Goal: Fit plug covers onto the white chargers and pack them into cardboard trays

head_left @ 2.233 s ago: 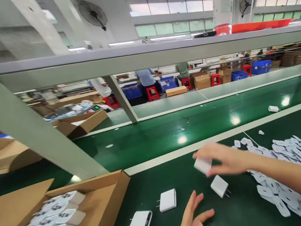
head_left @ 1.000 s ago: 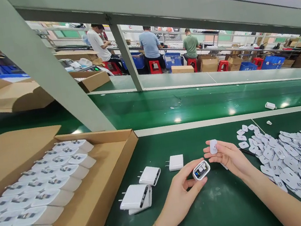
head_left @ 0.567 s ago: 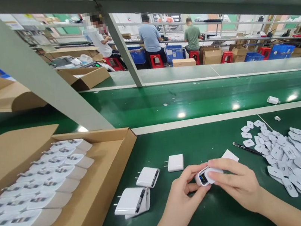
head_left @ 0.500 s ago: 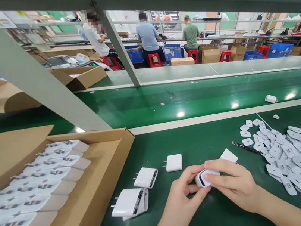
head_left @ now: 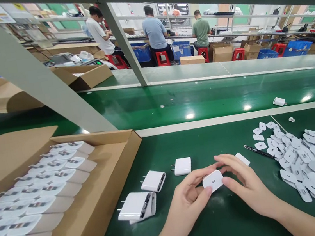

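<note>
Half a second ago the blue innards showed at the end of the charger (head_left: 212, 180). Now a white face with a small slot closes that end, and the right hand (head_left: 246, 189) has slid off it, so the face is bare.

The body of the charger is hidden behind the left hand (head_left: 188, 202), so I cannot tell how its prongs lie. A flat white piece (head_left: 243, 158) peeks out behind the right hand's fingers, mostly covered. The packed chargers (head_left: 38, 191) in the cardboard box (head_left: 101, 217) at the near left run off the edge of view.

The charger sits low in the middle, just above the bench, pinched between both hands. The left thumb and forefinger close on its left side. The right thumb tip touches its right edge, and the forefinger curves over the top.

The green bench (head_left: 208, 142) carries three loose chargers (head_left: 153, 181) to the left of the hands. A black pen (head_left: 259, 151) and a heap of white caps (head_left: 309, 162) lie to the right. Beyond a pale strip runs a shiny green belt (head_left: 202, 97) with one stray plug (head_left: 279, 101) on it. Far off, three people (head_left: 155, 33) sit on red stools at another line, among boxes and blue crates.
</note>
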Motion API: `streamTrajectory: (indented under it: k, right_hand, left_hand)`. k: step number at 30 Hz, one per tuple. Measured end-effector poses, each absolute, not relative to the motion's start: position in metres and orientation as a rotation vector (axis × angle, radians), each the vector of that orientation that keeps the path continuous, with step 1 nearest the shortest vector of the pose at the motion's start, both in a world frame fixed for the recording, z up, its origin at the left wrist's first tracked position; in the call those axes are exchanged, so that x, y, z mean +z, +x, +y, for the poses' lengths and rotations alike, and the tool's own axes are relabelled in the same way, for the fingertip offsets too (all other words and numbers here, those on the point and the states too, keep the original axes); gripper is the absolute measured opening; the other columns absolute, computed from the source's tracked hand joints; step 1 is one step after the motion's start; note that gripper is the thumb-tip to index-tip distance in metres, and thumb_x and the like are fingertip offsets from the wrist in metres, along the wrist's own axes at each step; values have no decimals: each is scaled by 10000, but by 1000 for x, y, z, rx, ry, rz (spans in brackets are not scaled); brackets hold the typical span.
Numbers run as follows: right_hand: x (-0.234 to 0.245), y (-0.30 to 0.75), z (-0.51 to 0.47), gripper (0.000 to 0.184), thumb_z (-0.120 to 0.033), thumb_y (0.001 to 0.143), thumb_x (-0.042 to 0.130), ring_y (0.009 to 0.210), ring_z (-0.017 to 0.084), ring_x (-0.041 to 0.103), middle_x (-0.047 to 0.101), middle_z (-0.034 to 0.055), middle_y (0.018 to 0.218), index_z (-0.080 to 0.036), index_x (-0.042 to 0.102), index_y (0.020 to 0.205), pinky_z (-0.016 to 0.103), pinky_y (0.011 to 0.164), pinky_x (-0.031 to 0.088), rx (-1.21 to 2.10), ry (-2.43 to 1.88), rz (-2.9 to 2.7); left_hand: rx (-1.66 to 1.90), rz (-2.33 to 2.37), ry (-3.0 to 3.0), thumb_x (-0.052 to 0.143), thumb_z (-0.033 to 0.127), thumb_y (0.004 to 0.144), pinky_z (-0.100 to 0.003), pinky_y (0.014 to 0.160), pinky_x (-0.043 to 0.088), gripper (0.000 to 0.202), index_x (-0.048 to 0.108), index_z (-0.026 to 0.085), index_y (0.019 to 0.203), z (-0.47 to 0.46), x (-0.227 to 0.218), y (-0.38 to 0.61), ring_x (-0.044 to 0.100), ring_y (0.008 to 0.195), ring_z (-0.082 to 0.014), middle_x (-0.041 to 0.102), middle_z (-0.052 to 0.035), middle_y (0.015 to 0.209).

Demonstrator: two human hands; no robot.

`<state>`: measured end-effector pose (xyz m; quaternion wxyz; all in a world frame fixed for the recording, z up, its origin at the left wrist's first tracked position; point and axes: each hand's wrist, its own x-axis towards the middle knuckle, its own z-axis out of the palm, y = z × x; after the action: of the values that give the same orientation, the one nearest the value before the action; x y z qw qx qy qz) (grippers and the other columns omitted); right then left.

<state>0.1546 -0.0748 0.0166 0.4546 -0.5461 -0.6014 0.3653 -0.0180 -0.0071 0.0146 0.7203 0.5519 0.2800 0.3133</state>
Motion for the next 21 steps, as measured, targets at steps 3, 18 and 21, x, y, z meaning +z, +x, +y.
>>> streamTrajectory:
  k: [3,18,21]
  right_hand:
    - [16,155,-70,349,-345,871,533,1053,190,589,593,57,1186,-290,548,1216,350,910,505,1213,-1242,-1229]
    - [15,149,-75,317,-297,929,417,1243,189,445,544,15,1300,-317,565,1209,390,1056,355,855,-1343,-1427]
    - [16,149,-76,308,-305,928,425,1223,188,458,546,23,1290,-317,560,1205,379,1034,376,889,-1323,-1435]
  left_hand:
    - [669,649,1283,626,303,795,-283,804,541,278,650,221,1060,-10,11,-19,647,919,-215,605,-93,1216]
    - [639,807,1392,637,267,752,-314,754,552,358,542,221,1094,-7,15,-14,583,975,-236,558,-82,1100]
    - [553,765,1387,644,272,746,-306,738,545,304,578,187,1031,-6,20,-14,622,837,-205,629,-70,959]
